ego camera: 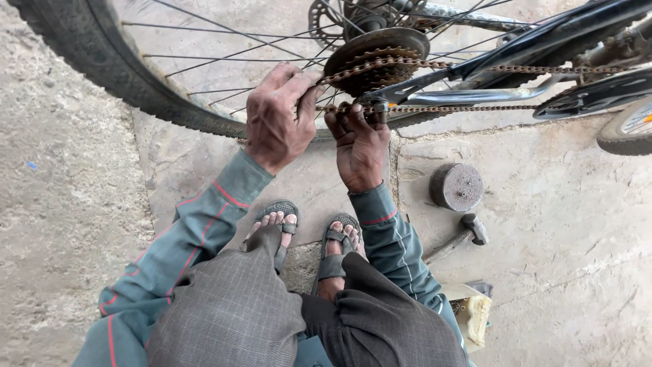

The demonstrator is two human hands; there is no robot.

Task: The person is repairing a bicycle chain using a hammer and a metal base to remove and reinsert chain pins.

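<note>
Fingers [302, 92] of the left hand [278, 115] are pressed together and curled, pinching the rusty bicycle chain [421, 64] where it leaves the rear sprocket cluster [372, 62]. Fingers [353, 117] of the right hand [360, 146] are bunched upward and pinch the lower run of the same chain just beside the frame's dropout, close to the left hand. Both hands are dark with grime. The chain wraps around the brown, rusted sprocket cluster at the hub of the rear wheel [102, 61], and its two runs stretch away to the right along the dark frame stays [543, 37]. The wheel's black tyre curves across the upper left, with thin spokes fanning from the hub. Grey-green sleeves with red piping run from the wrists back toward the viewer. Below the hands, the person squats in grey trousers, feet in grey sandals [339, 248] on the rough concrete floor [557, 224]. To the right of the right forearm, a short round metal block [456, 186] stands on the floor, and a hammer [465, 234] lies just below it. Part of another tyre [628, 129] shows at the right edge.
</note>
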